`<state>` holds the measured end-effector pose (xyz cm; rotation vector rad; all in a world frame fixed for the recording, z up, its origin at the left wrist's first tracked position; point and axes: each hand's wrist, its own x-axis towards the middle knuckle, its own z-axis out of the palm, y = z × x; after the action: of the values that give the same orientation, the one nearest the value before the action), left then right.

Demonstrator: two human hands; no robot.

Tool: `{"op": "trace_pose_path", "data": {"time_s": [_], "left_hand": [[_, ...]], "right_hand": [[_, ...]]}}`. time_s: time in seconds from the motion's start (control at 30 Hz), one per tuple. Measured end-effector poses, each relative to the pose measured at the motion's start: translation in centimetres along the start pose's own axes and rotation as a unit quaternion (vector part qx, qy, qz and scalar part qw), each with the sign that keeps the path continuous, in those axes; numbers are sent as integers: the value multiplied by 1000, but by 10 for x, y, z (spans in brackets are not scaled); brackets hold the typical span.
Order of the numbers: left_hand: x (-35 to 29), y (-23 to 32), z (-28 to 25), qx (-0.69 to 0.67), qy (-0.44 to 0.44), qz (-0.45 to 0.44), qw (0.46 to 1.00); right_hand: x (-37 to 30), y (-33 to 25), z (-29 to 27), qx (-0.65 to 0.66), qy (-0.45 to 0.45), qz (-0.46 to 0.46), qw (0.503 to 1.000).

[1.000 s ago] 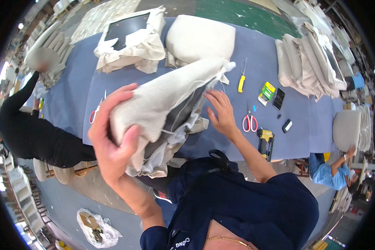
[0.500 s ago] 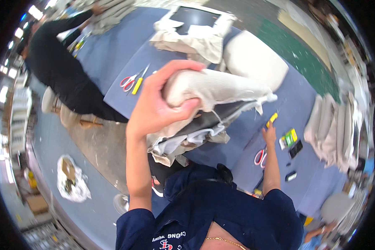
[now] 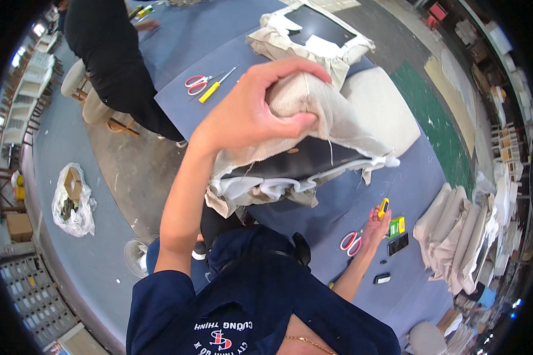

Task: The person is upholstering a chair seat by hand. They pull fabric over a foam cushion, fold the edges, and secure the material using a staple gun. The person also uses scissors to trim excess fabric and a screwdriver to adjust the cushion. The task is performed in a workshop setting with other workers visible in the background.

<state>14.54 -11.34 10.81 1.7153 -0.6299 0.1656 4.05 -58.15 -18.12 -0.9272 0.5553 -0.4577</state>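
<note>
My left hand (image 3: 246, 109) grips the rounded corner of a beige fabric-covered seat pad (image 3: 346, 121), thumb on the near side and fingers over the top. The pad is tilted up, so its dark underside shows, with loose fabric edges and white lining hanging around it. At the right, my right hand (image 3: 373, 229) is closed on a yellow-handled tool (image 3: 384, 207); its thin shaft is barely visible and its exact kind is unclear. Red-handled scissors (image 3: 350, 242) lie on the blue-grey table beside that hand. A green and yellow box (image 3: 397, 226) and a black phone (image 3: 398, 244) are close by.
Another covered pad (image 3: 382, 106) and a partly covered panel (image 3: 314, 35) lie farther back. More scissors (image 3: 196, 84) and a yellow-handled tool (image 3: 210, 92) rest at the far left. Folded beige covers (image 3: 450, 231) are stacked at the right. A person in black (image 3: 109, 53) stands across the table.
My right hand has turned palm-up and drawn nearer with the yellow-handled tool. My left hand keeps its grip while the pad's corner is lifted and tilted. The view has shifted, and the other person has moved.
</note>
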Motion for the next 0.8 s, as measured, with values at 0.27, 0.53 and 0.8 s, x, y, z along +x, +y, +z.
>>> {"op": "trace_pose_path", "data": {"time_s": [0.27,0.53,0.8], "left_hand": [[9,-2,10,12,-13,15,1000],[6,-6,14,13,5,-1,1000],[5,-7,12,20,7,4,1000]], "right_hand": [[-137,-35,108,-57,-153,2,987],[-182,-72,143,-302,-251,-237,888],[-184,-78,153,-390,-304,-337,801]]}}
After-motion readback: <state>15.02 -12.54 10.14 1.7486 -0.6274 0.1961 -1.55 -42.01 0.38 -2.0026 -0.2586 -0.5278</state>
